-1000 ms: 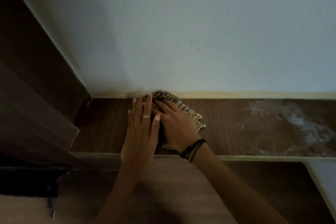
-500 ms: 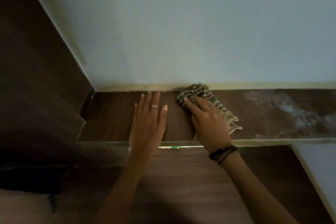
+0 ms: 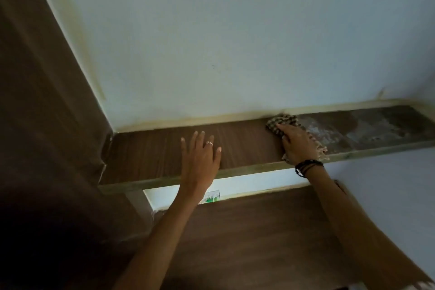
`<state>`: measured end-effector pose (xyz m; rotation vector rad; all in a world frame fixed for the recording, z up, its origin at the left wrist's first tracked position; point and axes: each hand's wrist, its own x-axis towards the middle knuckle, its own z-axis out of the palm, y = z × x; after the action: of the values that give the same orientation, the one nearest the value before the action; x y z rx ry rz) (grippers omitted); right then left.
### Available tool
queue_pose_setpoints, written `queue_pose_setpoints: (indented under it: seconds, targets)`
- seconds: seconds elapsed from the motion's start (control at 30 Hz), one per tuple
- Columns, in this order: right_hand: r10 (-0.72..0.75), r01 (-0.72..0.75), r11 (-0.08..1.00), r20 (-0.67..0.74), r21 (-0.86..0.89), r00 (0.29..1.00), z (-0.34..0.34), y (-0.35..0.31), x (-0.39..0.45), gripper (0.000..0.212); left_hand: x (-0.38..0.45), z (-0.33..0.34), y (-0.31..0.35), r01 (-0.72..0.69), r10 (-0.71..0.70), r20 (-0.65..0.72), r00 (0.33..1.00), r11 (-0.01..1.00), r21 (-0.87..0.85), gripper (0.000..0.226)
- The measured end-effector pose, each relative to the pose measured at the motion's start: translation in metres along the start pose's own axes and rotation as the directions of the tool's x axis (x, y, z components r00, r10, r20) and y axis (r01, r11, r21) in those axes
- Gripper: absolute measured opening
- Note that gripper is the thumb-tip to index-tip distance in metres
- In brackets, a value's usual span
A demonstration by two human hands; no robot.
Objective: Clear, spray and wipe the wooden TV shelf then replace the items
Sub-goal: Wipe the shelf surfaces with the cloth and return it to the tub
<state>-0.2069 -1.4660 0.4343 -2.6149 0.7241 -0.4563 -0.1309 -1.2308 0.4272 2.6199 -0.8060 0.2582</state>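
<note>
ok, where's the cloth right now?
Head view: the checked cloth lies on the wooden shelf, right of centre near the back wall, under the right hand, at the near edge of the whitish dusty patch.

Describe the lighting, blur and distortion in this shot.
Head view: dim, the lower left nearly black, the wall brightest; wide-angle bending tilts the shelf; slightly soft, so the cloth pattern under the right hand looks smeared.

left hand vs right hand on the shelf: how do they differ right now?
The left hand lies flat and bare on the shelf, fingers straight; the right hand presses a checked cloth down. The left hand wears a ring, the right hand's wrist dark bands. The left hand sits on clean wood, the right hand beside the pale smear. Both are palm down.
</note>
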Motion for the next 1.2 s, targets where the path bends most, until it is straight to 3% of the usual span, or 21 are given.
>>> queue_pose_setpoints:
  seconds: [0.1, 0.17, 0.3, 0.47, 0.57, 0.67, 0.8, 0.87, 0.93, 1.07, 1.2]
  targets:
    - [-0.179, 0.179, 0.984, 0.023, 0.003, 0.984, 0.016, -0.025, -0.029, 0.039, 0.0, 0.01, 0.052, -0.183, 0.183, -0.037, 0.982, 0.983, -0.007, 0.047]
    - [-0.278, 0.275, 0.96, 0.051, 0.059, 0.959, 0.015, -0.022, -0.04, 0.038, 0.007, 0.015, 0.079, -0.186, 0.184, -0.055, 0.981, 0.982, -0.022, 0.044]
    - [-0.174, 0.171, 0.984, 0.078, 0.042, 0.982, -0.009, 0.028, -0.017, 0.039, 0.024, 0.035, 0.115, -0.107, 0.107, -0.016, 0.994, 0.993, -0.048, 0.043]
    - [0.041, -0.04, 0.999, -0.065, 0.011, 0.997, -0.026, 0.061, 0.007, 0.042, 0.032, 0.059, 0.125, -0.068, 0.068, -0.001, 0.998, 0.997, -0.024, 0.041]
    - [-0.049, 0.044, 0.998, -0.111, -0.049, 0.993, -0.007, 0.038, -0.007, 0.042, 0.035, 0.068, 0.123, -0.063, 0.064, -0.04, 0.997, 0.998, 0.015, 0.042]
    - [-0.2, 0.2, 0.98, 0.032, -0.016, 0.979, -0.009, 0.048, -0.006, 0.045, 0.038, 0.074, 0.122, -0.076, 0.08, -0.096, 0.992, 0.996, 0.047, 0.042]
    - [-0.087, 0.088, 0.992, -0.007, 0.092, 0.996, -0.033, 0.087, 0.026, 0.039, 0.039, 0.078, 0.121, -0.075, 0.085, -0.14, 0.986, 0.995, 0.071, 0.041]
    - [-0.089, 0.09, 0.995, -0.028, 0.044, 0.996, -0.027, 0.081, 0.032, 0.036, 0.039, 0.08, 0.121, -0.072, 0.083, -0.168, 0.982, 0.995, 0.073, 0.041]
    - [-0.203, 0.203, 0.979, 0.013, -0.019, 0.979, -0.012, 0.057, 0.03, 0.037, 0.039, 0.079, 0.122, -0.073, 0.085, -0.186, 0.979, 0.995, 0.072, 0.039]
    - [-0.423, 0.411, 0.905, 0.139, 0.108, 0.895, 0.005, 0.005, 0.022, 0.043, 0.039, 0.083, 0.118, -0.05, 0.061, -0.192, 0.979, 0.997, 0.06, 0.04]
    - [-0.308, 0.292, 0.947, 0.109, 0.136, 0.945, -0.015, 0.042, 0.047, 0.045, 0.037, 0.083, 0.117, -0.051, 0.058, -0.202, 0.978, 0.998, 0.039, 0.037]
